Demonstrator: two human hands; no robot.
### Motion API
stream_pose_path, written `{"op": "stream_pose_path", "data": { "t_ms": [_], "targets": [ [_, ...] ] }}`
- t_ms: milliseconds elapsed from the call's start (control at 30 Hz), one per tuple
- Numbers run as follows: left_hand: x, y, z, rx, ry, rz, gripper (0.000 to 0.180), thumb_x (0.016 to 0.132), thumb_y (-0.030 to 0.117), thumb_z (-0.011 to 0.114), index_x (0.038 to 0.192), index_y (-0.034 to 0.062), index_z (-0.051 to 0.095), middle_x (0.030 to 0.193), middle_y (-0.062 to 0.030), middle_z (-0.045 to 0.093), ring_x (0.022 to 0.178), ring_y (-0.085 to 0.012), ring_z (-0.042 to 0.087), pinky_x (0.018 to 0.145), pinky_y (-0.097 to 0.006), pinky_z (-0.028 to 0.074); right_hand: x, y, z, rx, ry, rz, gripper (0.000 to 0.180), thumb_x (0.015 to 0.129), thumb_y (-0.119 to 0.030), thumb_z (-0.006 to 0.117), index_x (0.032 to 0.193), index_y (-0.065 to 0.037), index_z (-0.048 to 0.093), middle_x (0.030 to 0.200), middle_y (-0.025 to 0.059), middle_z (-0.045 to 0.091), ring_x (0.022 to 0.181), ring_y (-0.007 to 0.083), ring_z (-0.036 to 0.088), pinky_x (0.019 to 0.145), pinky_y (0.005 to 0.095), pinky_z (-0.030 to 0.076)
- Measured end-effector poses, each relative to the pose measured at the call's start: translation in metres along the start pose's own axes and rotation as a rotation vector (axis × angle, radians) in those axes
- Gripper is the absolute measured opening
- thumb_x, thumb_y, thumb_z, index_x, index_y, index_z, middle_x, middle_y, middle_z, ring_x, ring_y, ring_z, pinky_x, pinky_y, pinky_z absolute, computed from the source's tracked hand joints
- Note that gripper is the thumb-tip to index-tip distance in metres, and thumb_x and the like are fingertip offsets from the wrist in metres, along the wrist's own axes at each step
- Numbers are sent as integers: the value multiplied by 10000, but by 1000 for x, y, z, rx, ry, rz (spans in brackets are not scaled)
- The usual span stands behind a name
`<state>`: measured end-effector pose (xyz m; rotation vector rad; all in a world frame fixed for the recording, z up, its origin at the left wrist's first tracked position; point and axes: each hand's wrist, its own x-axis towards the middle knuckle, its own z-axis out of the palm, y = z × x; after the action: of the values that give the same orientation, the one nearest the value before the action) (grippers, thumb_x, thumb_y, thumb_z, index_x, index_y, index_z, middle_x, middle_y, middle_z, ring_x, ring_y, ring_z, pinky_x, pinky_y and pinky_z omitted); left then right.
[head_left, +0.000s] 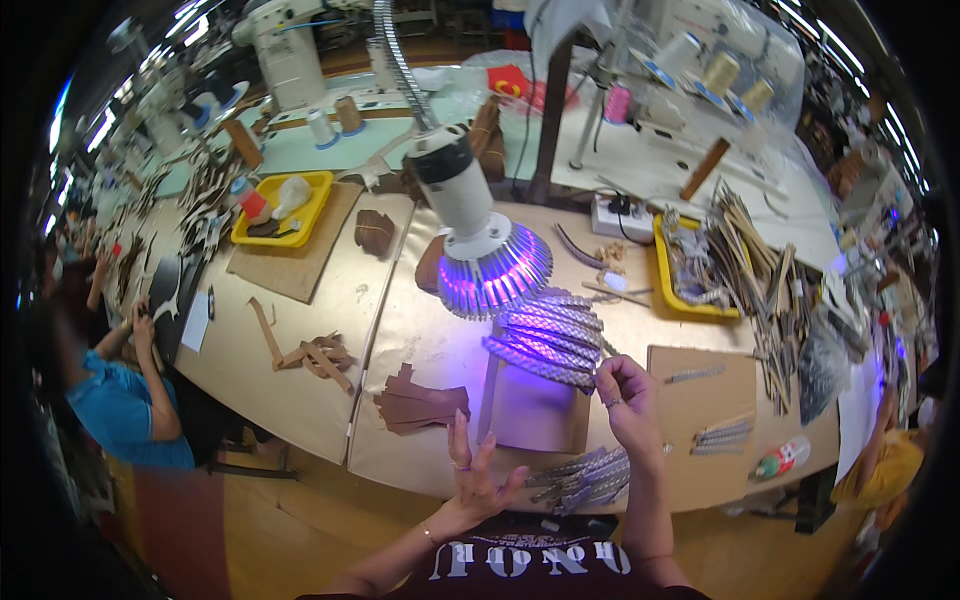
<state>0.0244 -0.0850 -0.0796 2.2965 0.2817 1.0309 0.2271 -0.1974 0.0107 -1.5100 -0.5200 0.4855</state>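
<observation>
Under a lamp glowing purple, several grey snake-patterned strips lie side by side on a board. My right hand is closed, thumb and forefinger pinched at the right end of the nearest strip. My left hand hovers palm up by the table's front edge, fingers spread, holding nothing. Beside it lie flat brown leather pieces. Between my forearms, at the near edge, rests a loose bunch of similar patterned strips.
Cardboard on the right carries a few short strips. Yellow trays stand at back left and right, the latter beside piled long strips. A bottle lies at the right edge. A blue-shirted person works at left.
</observation>
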Motion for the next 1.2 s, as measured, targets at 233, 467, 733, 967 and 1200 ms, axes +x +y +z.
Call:
{"op": "stream_pose_path", "data": {
  "t_ms": [233,467,733,967,1200],
  "targets": [
    [-40,11,-11,137,-175,-321,673,861,304,702,1428,79,419,1537,-334,164,1434,-491,191,1120,-639,133,25,37,-7,-146,127,-68,183,932,-177,692,872,-42,585,730,-49,560,652,19,473,585,172,365],
    [-33,-11,-11,254,-28,-413,472,895,238,640,1334,90,550,1530,-237,302,1430,-426,266,1150,-577,146,6,38,2,-186,383,-145,226,962,-187,649,840,-57,510,699,-62,442,619,23,367,544,202,300],
    [-31,-12,-6,240,79,-398,315,868,154,681,1174,86,656,1450,-192,454,1371,-406,396,1141,-561,216,-61,16,37,-285,148,-365,225,851,-160,742,768,-69,553,637,-13,490,543,88,408,517,256,294],
    [-30,-10,-4,323,84,-394,262,831,110,715,1089,77,676,1394,-174,515,1332,-396,452,1122,-546,281,-54,33,53,-420,-138,-743,217,761,-185,793,737,-146,581,612,-8,529,491,170,462,520,327,314],
    [-30,-11,0,338,110,-431,232,796,79,727,1024,67,689,1359,-175,547,1318,-402,469,1110,-546,311,-56,50,51,-455,-138,-824,214,778,-186,769,780,-151,558,587,-12,443,498,186,435,524,337,304]
  ]
}}
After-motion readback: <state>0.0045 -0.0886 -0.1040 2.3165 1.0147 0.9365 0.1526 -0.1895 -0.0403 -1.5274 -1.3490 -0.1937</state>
